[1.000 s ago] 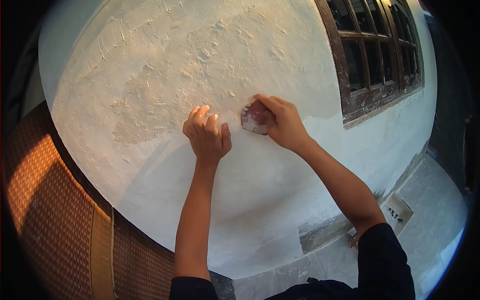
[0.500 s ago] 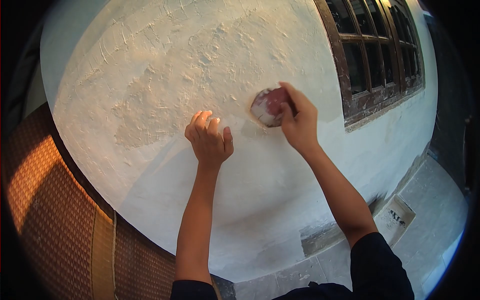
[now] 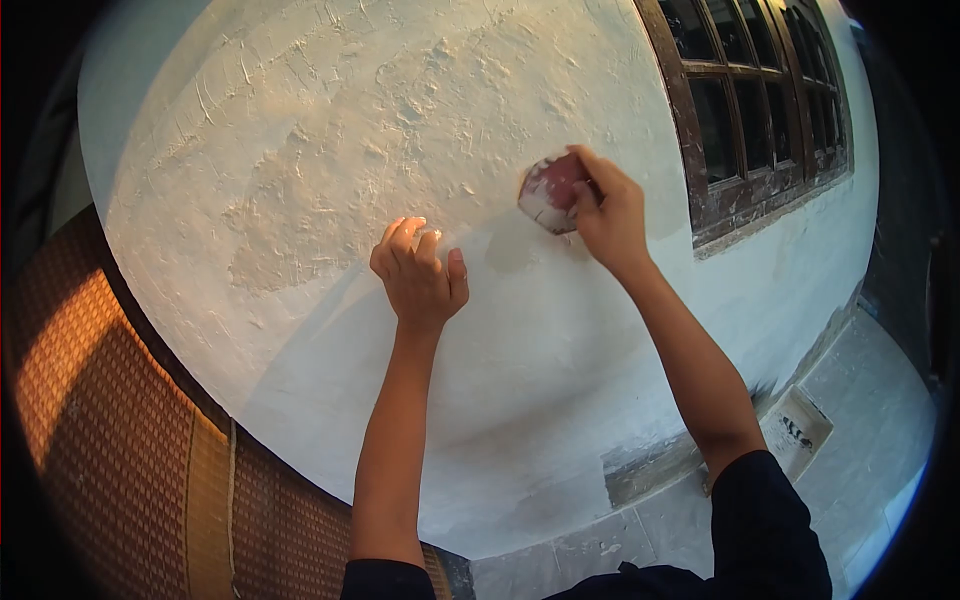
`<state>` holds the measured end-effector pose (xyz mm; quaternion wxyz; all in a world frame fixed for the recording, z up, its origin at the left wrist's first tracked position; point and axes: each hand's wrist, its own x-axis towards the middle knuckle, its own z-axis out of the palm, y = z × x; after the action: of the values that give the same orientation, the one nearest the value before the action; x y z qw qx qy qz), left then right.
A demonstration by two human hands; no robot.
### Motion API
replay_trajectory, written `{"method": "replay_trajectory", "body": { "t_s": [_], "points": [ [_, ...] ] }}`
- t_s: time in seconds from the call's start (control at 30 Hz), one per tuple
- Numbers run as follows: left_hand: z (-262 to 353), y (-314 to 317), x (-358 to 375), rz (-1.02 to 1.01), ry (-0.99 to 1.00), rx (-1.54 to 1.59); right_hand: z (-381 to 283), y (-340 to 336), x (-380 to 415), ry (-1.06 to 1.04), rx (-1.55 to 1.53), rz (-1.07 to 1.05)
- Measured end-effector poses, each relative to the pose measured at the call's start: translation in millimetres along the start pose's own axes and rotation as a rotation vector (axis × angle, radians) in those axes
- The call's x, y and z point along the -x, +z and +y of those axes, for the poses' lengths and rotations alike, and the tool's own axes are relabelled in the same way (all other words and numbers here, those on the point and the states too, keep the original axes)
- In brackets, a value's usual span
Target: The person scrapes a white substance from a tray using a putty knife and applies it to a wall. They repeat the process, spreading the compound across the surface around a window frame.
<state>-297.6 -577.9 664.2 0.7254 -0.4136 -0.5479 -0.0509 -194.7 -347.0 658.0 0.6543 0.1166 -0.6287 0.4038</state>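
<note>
My right hand (image 3: 612,212) grips a flat, dark red scraper (image 3: 553,190) smeared with white paste, thumb on its near face and fingers behind. The scraper lies close against the white wall (image 3: 560,350), right of a rough, bumpy area of plaster. Left of it, my left hand (image 3: 418,275) is raised in front of the wall, fingers apart and slightly bent. White paste coats its fingertips, and nothing shows in its grasp. Below the scraper is a smooth, darker patch (image 3: 510,250) on the wall.
A brown-framed window (image 3: 745,175) with small panes is set into the wall at upper right. On the grey floor at lower right lies a shallow white tray (image 3: 815,425) with dark marks. Woven brown matting (image 3: 120,430) covers the lower left.
My right hand has moved a little up and to the right with the scraper, uncovering more of the darker patch. My left hand has hardly moved.
</note>
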Motion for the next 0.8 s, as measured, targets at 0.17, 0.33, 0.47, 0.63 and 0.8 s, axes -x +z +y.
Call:
{"method": "replay_trajectory", "body": {
  "t_s": [0.17,0.33,0.47,0.63,0.8],
  "points": [
    [1.9,-0.3,-1.1,0.000,0.002,0.002,-12.6,-5.2,5.1,-0.097,-0.058,-0.318],
    [0.1,-0.2,-1.0,0.001,0.008,-0.004,0.9,-8.7,-13.7,0.017,-0.050,0.103],
    [1.1,0.6,-0.5,-0.004,0.001,-0.007,-11.8,-2.1,2.9,-0.094,-0.034,-0.124],
    [0.3,1.3,0.4,-0.007,-0.011,-0.020,-0.6,-3.7,0.1,0.090,0.031,0.299],
    [0.5,0.7,-0.2,-0.012,-0.017,-0.011,-22.3,18.6,56.4,0.035,-0.066,0.010]
  ]
}}
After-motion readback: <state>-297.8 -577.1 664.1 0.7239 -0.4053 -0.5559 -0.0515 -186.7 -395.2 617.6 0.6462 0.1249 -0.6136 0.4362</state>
